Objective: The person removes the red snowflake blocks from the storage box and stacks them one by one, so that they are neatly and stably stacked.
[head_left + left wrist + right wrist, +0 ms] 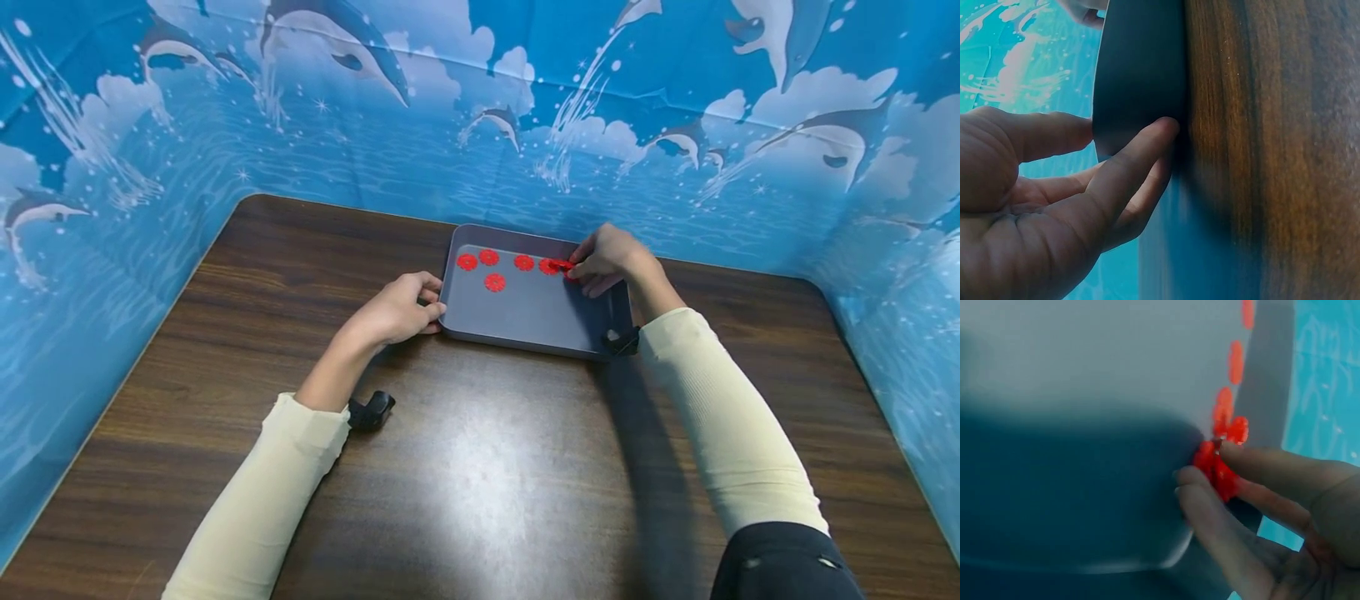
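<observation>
A dark grey rectangular baking tray [517,321] lies on the table. My left hand [401,308] holds it at the left side near the front corner; in the left wrist view, fingertips [1163,128] press its outer wall. Over the tray's back right part, my right hand [606,258] pinches red scalloped pieces [1219,472] between thumb and fingers; how many is unclear. Several flat red scalloped discs lie on the tray floor, most in a row along the back, with one disc [495,282] nearer the middle. The held pieces overlap the row's rightmost disc [548,266].
The dark wood-grain table [480,467] extends around the tray, with a bright glare in front. A blue dolphin-print cloth [420,150] rises behind and at both sides. Black wrist cameras [371,411] sit on both wrists, the right one over the tray's front right corner.
</observation>
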Demonstrator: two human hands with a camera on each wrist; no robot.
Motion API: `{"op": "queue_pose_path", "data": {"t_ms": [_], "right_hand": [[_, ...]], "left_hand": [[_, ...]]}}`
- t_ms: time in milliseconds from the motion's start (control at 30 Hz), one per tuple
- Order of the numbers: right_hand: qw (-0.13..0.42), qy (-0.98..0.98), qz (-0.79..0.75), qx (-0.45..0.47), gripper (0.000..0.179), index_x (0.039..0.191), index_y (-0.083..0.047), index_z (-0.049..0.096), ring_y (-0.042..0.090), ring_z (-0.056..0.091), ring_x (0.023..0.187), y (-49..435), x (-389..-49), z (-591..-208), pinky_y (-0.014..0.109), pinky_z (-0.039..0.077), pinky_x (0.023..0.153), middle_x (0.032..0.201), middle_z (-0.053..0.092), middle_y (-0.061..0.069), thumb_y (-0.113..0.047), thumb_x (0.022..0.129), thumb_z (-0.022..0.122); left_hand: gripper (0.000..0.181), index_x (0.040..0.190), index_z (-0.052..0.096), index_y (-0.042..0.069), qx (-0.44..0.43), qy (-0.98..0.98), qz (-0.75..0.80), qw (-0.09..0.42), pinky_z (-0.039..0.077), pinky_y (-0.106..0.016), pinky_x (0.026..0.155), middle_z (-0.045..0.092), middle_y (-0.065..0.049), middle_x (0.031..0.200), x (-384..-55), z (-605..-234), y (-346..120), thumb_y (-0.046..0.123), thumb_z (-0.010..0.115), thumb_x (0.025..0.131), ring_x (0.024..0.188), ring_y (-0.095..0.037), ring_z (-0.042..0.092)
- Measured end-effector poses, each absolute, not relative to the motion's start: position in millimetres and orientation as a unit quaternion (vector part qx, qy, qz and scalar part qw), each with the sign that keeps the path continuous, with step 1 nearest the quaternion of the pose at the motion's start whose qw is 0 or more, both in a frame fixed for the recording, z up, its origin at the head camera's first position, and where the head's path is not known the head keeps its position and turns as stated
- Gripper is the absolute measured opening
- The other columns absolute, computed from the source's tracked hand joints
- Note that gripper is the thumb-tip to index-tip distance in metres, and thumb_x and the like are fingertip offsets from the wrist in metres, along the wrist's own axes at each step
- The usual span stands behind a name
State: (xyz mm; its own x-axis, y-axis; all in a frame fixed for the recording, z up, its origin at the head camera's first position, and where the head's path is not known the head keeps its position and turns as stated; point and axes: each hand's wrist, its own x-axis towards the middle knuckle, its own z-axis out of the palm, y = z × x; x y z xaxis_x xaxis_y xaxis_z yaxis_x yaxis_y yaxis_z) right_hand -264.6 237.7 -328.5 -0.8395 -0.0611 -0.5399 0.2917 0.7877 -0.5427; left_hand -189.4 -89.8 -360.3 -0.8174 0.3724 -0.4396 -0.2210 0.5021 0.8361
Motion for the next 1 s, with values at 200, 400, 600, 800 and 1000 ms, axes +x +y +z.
{"op": "queue_pose_path", "data": {"t_ms": [200, 400, 600, 800, 1000], "right_hand": [[0.25, 0.92, -0.293, 0.076, 0.034, 0.127, 0.007, 0.07, 0.016, 0.078, 0.063, 233.5, -263.7, -334.1, 0.041, 0.072, 0.072, 0.093, 0.081, 0.021, -0.007, 0.098, 0.079], [0.246, 0.92, -0.293, 0.087, 0.032, 0.122, 0.004, 0.07, 0.014, 0.077, 0.063, 235.2, -263.1, -338.9, 0.04, 0.072, 0.075, 0.092, 0.077, 0.018, -0.004, 0.094, 0.082], [0.25, 0.913, -0.31, 0.088, 0.033, 0.119, 0.004, 0.067, 0.013, 0.077, 0.065, 238.2, -259.2, -337.9, 0.04, 0.072, 0.076, 0.097, 0.071, 0.016, -0.004, 0.092, 0.085], [0.239, 0.902, -0.349, 0.086, 0.035, 0.118, 0.004, 0.063, 0.014, 0.076, 0.069, 241.3, -256.5, -335.9, 0.041, 0.072, 0.082, 0.101, 0.067, 0.013, -0.003, 0.092, 0.085], [0.229, 0.891, -0.385, 0.07, 0.035, 0.123, 0.008, 0.066, 0.012, 0.075, 0.072, 247.2, -256.3, -337.6, 0.043, 0.071, 0.088, 0.092, 0.071, 0.008, 0.0, 0.093, 0.082]], "left_hand": [[0.05, 0.161, 0.035, -0.004, 0.051, 0.811, 0.502, 0.298, 0.063, -0.042, 0.11, 0.045, -0.028, 0.154, -189.2, -362.4, -90.6, 0.007, 0.048, 0.114, 0.132, -0.039, 0.062], [0.051, 0.162, 0.035, -0.003, 0.051, 0.808, 0.505, 0.3, 0.062, -0.043, 0.111, 0.045, -0.028, 0.153, -188.9, -362.0, -91.4, 0.006, 0.048, 0.114, 0.131, -0.04, 0.062], [0.051, 0.162, 0.035, -0.004, 0.051, 0.807, 0.506, 0.301, 0.062, -0.043, 0.111, 0.046, -0.027, 0.152, -189.1, -360.7, -90.9, 0.006, 0.049, 0.114, 0.131, -0.04, 0.062], [0.05, 0.161, 0.035, -0.005, 0.054, 0.806, 0.507, 0.299, 0.062, -0.043, 0.112, 0.046, -0.028, 0.152, -189.9, -360.8, -90.1, 0.005, 0.048, 0.114, 0.131, -0.04, 0.062], [0.05, 0.161, 0.036, -0.004, 0.051, 0.806, 0.507, 0.3, 0.062, -0.043, 0.111, 0.047, -0.028, 0.152, -189.5, -361.0, -90.8, 0.006, 0.049, 0.114, 0.132, -0.04, 0.062]]}}
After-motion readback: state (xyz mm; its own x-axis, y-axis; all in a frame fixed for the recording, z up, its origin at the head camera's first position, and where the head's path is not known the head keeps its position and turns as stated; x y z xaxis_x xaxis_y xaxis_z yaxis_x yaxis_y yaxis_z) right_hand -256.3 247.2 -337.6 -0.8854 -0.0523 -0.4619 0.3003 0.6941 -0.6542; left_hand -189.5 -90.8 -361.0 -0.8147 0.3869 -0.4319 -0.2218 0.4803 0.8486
